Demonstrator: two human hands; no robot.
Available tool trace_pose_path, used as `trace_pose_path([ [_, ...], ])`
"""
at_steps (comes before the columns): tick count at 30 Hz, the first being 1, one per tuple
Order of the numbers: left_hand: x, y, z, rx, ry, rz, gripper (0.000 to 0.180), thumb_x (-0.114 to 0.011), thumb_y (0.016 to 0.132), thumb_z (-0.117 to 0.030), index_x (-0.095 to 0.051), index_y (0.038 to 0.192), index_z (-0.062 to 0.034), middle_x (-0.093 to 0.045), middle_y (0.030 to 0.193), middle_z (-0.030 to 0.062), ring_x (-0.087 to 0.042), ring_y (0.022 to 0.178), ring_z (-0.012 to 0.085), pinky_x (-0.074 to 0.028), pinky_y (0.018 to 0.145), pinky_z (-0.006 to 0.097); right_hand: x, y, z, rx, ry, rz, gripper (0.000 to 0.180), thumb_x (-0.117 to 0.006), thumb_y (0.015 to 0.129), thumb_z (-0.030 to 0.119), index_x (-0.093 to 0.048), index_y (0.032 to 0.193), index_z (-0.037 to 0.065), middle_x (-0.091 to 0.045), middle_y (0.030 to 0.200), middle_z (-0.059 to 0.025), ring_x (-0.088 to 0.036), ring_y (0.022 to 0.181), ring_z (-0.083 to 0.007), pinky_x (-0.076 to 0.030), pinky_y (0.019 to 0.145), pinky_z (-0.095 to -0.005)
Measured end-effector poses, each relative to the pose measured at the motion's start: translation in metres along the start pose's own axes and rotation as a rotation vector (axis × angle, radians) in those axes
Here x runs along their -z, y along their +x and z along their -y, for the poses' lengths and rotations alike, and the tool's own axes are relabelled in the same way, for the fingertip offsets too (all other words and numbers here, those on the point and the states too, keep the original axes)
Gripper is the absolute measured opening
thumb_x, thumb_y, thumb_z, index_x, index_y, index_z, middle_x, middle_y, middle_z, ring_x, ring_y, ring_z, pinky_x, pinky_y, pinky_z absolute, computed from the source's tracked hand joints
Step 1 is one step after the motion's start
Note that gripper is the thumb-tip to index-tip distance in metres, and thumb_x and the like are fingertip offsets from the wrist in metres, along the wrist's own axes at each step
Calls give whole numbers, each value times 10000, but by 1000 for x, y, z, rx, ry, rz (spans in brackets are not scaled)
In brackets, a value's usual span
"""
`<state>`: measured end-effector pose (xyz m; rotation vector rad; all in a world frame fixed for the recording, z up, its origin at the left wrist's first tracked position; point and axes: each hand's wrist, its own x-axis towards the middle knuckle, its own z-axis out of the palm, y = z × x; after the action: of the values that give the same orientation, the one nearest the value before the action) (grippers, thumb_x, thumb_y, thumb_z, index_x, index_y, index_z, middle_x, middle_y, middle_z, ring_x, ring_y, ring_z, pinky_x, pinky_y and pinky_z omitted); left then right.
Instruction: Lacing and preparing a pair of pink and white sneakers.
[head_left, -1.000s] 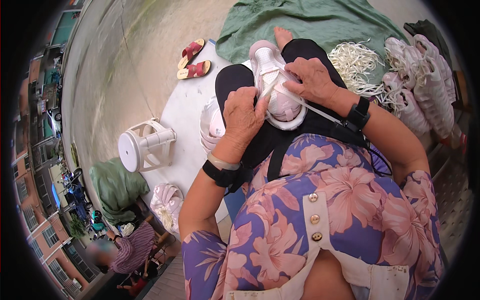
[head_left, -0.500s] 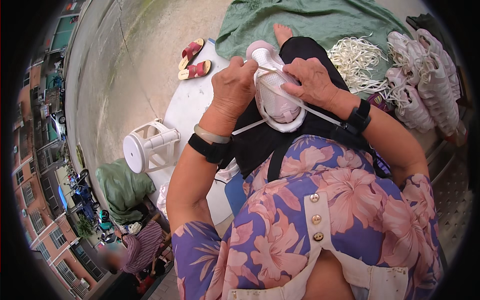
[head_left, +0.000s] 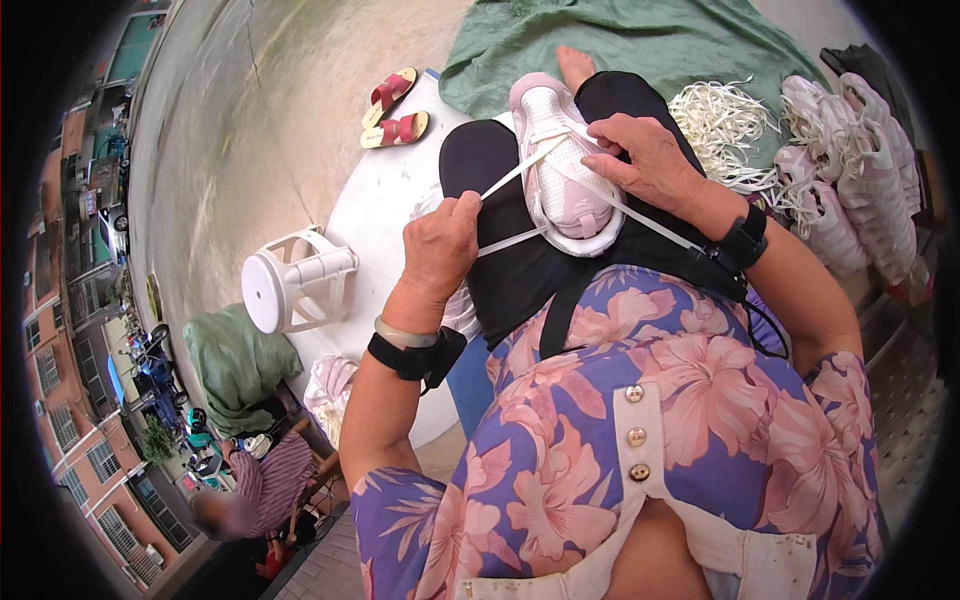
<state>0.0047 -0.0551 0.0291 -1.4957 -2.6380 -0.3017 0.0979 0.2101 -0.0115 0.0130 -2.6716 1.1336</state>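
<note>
A pale pink and white sneaker [head_left: 560, 165] rests across my lap, on black trousers. My left hand [head_left: 440, 240] is closed on a white shoelace [head_left: 512, 176], drawn taut out to the left from the front of the shoe. At the right edge of the sneaker's opening, my right hand [head_left: 650, 165] grips its side with thumb and forefinger. What lies under those fingertips is partly hidden. Loose lace ends trail over the lap on both sides of the shoe.
Loose white laces [head_left: 722, 130] lie heaped on a green cloth [head_left: 620, 35]. Beyond them, at right, several pink-white sneakers [head_left: 860, 160] are piled. At left are red sandals [head_left: 395, 130], a white plastic stool [head_left: 290, 280] and a seated person in a striped top [head_left: 275, 480].
My left hand has moved left and down from the shoe, stretching the lace out. My right hand stays at the sneaker's right edge. The view has shifted slightly.
</note>
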Motion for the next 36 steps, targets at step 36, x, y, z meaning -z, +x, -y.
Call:
trace_pose_path([
  [36,62,-162,92,703,-14,70,108,-559,848,-116,-580,800,-22,-447,530,105,-416,470,155,-383,476,310,152,-54,-96,188,-409,-102,139,-597,806,86,-570,908,-4,-606,820,-151,-595,737,-315,-473,629,-362],
])
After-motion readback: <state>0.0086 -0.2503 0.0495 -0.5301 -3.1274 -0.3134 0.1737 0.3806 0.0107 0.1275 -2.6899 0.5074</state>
